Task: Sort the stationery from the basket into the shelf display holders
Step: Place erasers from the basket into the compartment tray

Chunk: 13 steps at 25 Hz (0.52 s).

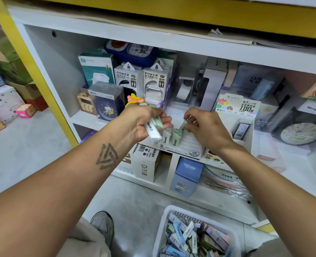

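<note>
My left hand (144,121) grips a small bundle of lead refill cases (154,132), a white one on the outside and pale green ones behind it. My right hand (203,125) pinches one pale green case (182,126) and holds it over the slots of a white display holder (188,145) on the shelf edge. A few white and green cases (173,137) stand upright in the holder's left slots. On the floor at the bottom sits a white basket (164,225) full of several mixed cases in blue, white, pink and green.
A second display holder (244,125) marked 0.7 HB stands to the right. Power bank boxes (142,80), clocks and a tape dispenser fill the shelf behind. Boxes (187,175) sit on the lower shelf. My shoe (103,225) is left of the basket.
</note>
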Motion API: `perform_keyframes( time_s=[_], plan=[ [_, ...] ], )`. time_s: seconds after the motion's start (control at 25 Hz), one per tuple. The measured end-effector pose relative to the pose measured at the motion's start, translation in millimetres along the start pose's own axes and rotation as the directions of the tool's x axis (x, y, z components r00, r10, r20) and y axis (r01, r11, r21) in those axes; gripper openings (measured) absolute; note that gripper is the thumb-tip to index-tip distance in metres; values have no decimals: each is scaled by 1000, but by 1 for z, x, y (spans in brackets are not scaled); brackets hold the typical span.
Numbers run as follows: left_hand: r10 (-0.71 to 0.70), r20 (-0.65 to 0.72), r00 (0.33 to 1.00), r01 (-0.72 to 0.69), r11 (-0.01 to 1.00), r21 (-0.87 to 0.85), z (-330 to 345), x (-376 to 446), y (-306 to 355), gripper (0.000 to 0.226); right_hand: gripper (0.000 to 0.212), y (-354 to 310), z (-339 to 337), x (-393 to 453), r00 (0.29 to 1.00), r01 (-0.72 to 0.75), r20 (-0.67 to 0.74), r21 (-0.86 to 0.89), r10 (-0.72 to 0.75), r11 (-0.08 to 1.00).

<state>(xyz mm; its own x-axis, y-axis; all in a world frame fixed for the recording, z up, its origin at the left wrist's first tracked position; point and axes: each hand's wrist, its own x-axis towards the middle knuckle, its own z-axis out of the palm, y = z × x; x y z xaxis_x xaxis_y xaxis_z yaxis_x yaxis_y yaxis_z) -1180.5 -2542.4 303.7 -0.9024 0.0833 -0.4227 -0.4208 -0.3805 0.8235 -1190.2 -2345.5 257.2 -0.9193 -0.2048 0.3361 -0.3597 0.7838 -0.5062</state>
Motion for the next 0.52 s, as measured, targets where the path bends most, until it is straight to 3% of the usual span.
perform_keyframes(
  time_s=[0.28,0.44,0.52],
  plan=[
    [-22,11,1000,22,1000,9,-2,-2,1,7,11,2,5,-3,988,116,110,-79,-107,990],
    [-28,36,999,27,999,29,1,-3,-1,16,37,-6,6,-3,967,129,241,-174,-84,976],
    [-24,47,999,23,999,23,4,-4,-1,18,39,-11,3,-2,977,83,204,-136,-54,987]
  ],
)
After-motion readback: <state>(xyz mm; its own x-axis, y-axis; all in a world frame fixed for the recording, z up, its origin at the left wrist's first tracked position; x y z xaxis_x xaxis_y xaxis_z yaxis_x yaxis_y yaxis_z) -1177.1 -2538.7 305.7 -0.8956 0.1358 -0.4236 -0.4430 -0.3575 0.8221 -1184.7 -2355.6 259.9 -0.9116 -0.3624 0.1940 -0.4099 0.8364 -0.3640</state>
